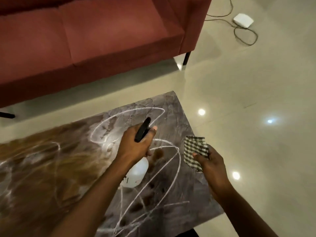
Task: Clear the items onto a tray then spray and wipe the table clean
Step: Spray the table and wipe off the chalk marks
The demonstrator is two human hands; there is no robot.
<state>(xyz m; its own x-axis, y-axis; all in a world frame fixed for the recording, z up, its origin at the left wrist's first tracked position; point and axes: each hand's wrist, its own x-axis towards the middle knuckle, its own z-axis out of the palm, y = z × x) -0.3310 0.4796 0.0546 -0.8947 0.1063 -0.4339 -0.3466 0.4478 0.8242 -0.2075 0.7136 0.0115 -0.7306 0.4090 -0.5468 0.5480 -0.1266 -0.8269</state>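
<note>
My left hand (136, 144) grips a spray bottle over the low table (172, 106). The bottle has a black trigger head (142, 129) pointing away from me and a white body (135, 175) hanging below my wrist. My right hand (210, 161) holds a folded black-and-white checked cloth (195, 147) just past the table's right edge. The tabletop is grey marble on the right and brown on the left, with white scribbled lines and several dark brown smears (158, 153) near the bottle. No tray is in view.
A dusty red sofa (95, 36) stands beyond the table, with a strip of glossy cream floor between them. On the floor at the far right lies a white box (242, 20) with a looping cable (246, 35).
</note>
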